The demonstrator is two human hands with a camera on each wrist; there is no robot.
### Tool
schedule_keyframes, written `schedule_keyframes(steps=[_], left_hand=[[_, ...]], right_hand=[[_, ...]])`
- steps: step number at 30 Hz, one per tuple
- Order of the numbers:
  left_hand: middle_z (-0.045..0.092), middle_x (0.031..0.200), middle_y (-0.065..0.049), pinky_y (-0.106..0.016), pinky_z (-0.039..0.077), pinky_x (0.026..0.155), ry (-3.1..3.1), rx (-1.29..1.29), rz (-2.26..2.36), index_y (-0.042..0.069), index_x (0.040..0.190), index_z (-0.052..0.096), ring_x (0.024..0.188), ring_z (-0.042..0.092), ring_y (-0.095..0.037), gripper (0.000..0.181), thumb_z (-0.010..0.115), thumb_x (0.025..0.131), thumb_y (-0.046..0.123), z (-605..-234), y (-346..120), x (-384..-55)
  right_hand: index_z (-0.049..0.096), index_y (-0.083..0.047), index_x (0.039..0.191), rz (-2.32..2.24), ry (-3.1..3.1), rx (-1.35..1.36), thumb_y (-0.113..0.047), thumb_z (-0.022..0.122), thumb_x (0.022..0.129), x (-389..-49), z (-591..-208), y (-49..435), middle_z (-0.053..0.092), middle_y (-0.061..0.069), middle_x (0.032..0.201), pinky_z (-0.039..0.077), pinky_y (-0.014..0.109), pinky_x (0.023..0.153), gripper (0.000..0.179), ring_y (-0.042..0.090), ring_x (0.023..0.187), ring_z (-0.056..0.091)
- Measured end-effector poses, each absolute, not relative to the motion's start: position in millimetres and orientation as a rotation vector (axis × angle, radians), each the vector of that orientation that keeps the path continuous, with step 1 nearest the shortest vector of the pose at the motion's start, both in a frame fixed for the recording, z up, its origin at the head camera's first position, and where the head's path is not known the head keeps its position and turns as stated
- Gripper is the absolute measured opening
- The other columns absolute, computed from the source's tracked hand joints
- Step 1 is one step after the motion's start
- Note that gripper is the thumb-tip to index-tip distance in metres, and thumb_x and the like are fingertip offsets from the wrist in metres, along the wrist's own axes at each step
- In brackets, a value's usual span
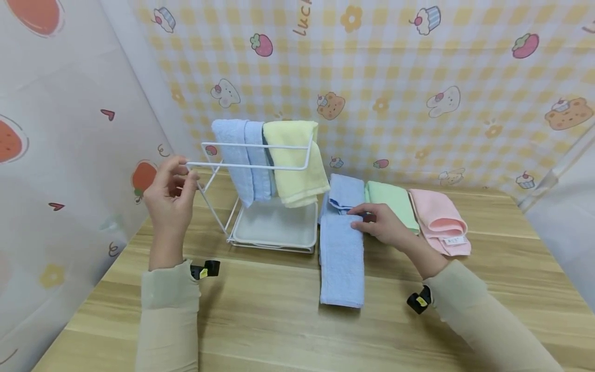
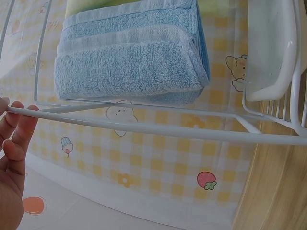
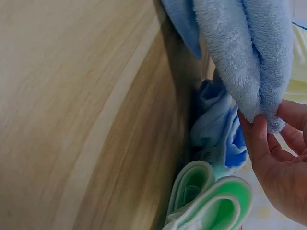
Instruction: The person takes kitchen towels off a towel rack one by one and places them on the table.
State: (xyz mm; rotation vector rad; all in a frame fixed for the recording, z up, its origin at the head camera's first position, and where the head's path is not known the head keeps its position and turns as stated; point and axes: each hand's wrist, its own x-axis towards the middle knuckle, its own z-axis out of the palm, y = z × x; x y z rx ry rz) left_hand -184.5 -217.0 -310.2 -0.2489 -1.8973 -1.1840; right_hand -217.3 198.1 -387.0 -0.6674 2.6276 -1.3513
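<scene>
My left hand [image 1: 171, 192] pinches the front left corner of a white wire drying rack [image 1: 246, 166], fingertips on its top bar. Over the rack's bars hang a folded blue towel [image 1: 234, 160] and, right of it, a yellow towel [image 1: 295, 165]. To the right of the rack, my right hand [image 1: 385, 226] holds another folded blue towel [image 1: 341, 263] by its upper edge. In the right wrist view, thumb and fingers pinch the edge of this blue towel [image 3: 235, 52], which hangs above the tabletop. Behind it lies one more blue towel [image 1: 347, 190].
A white tray [image 1: 276, 225] sits in the rack's base. Folded green [image 1: 391, 204] and pink towels [image 1: 439, 214] lie right of the blue one on the wooden table [image 1: 269, 320]. A checked curtain [image 1: 390, 139] stands close behind, and a patterned sheet [image 1: 69, 155] at left.
</scene>
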Motion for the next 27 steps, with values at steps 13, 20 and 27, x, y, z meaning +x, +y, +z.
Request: schedule_keyframes(steps=[13, 20, 27], left_hand=[[0.058, 0.085, 0.026, -0.007, 0.046, 0.06, -1.906, -0.224, -1.188, -0.004, 0.116, 0.062, 0.068, 0.06, 0.009, 0.024, 0.063, 0.095, 0.008, -310.0, -215.9, -182.8], [0.058, 0.084, 0.025, -0.006, 0.046, 0.059, -1.905, -0.215, -1.191, -0.004, 0.115, 0.063, 0.067, 0.059, 0.009, 0.025, 0.065, 0.094, 0.009, -309.7, -215.4, -183.1], [0.058, 0.084, 0.026, -0.006, 0.045, 0.058, -1.899, -0.215, -1.193, -0.004, 0.115, 0.063, 0.066, 0.059, 0.009, 0.023, 0.064, 0.094, 0.007, -310.3, -215.8, -183.3]], right_hand=[[0.07, 0.001, 0.113, -1.169, 2.791, -0.645, -0.007, 0.07, 0.09, -221.2, -397.3, 192.9, 0.07, 0.018, 0.111, 0.052, 0.031, 0.079, 0.024, 0.022, 0.09, 0.063], [0.071, 0.001, 0.111, -1.191, 2.816, -0.617, -0.006, 0.071, 0.089, -219.9, -395.7, 194.9, 0.071, 0.019, 0.109, 0.053, 0.026, 0.076, 0.024, 0.023, 0.088, 0.067], [0.069, 0.003, 0.112, -1.315, 2.764, -0.565, -0.004, 0.069, 0.09, -217.0, -387.1, 197.5, 0.07, 0.021, 0.112, 0.055, 0.022, 0.073, 0.023, 0.035, 0.099, 0.07]])
